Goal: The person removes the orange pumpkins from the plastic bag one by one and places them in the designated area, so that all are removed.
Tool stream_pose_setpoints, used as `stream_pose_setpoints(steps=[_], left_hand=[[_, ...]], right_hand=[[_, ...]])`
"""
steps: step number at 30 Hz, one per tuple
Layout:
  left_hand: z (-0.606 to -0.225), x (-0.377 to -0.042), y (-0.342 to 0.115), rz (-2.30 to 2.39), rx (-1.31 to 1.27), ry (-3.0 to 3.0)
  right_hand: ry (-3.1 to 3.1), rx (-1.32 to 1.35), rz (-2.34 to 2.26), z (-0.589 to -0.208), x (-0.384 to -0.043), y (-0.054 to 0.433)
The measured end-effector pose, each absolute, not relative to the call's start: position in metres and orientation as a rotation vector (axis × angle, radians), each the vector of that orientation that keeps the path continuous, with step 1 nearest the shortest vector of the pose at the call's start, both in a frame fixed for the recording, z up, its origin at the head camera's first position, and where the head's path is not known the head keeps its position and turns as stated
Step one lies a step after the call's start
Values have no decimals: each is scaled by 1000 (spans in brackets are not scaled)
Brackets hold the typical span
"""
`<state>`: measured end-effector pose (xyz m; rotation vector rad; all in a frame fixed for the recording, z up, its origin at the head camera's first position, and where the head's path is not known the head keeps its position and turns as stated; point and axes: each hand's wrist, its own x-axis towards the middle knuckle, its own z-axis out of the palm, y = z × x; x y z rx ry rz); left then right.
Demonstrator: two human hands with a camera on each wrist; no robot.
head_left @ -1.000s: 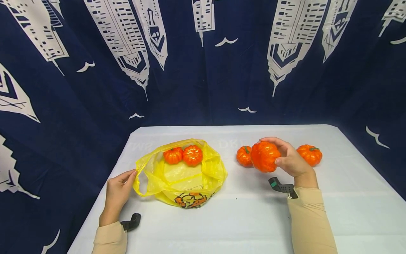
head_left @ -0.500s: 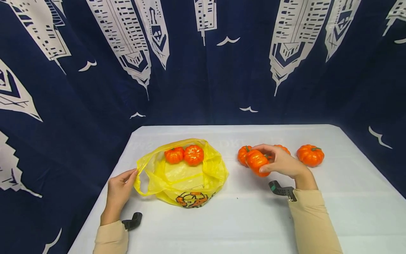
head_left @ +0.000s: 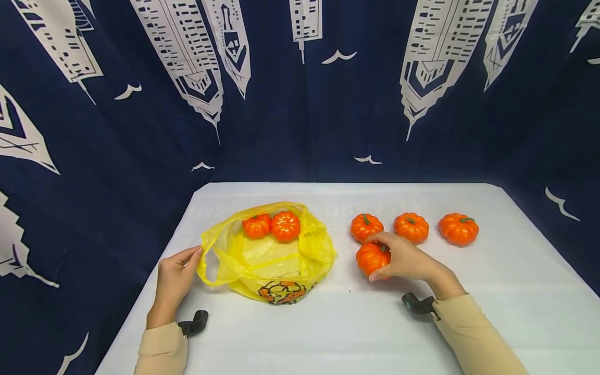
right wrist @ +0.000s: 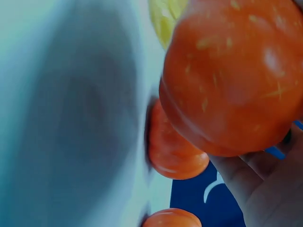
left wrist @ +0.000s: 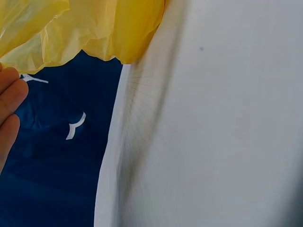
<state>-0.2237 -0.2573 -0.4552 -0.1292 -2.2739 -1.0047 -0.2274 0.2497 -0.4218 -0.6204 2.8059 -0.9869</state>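
Note:
My left hand [head_left: 173, 281] pinches the handle loop of a yellow plastic bag [head_left: 321, 255] between thumb and fingers and pulls it out to the left. The bag's mouth gapes, and two small orange pumpkins [head_left: 256, 226] lie inside at its far side. In the left wrist view, fingertips [left wrist: 12, 94] lie along the edge of the bag. My right hand [head_left: 405, 263] grips another orange pumpkin [head_left: 370, 259], thumb on the near side and fingers over the far side. The right wrist view shows that pumpkin [right wrist: 232, 80] up close, its green stem mostly hidden.
Three more pumpkins stand in a row on the white table [head_left: 356, 328]: one just behind the held pumpkin [head_left: 365, 226], a middle one [head_left: 411, 227] and a right one [head_left: 458, 229]. A dark blue curtain [head_left: 304, 120] with white building prints hangs behind the table.
My right hand has lowered its pumpkin and brought it nearer and slightly left, uncovering the middle pumpkin of the row. The left hand and the bag stay about where they were.

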Motion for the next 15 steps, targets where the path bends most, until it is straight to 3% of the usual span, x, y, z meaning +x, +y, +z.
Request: stream_pose_setpoints(steps=[15], left_hand=[[-453,-223,-258,-1024,-140,-2268]], right_hand=[[2897,-670,-889,-438,-223,241]])
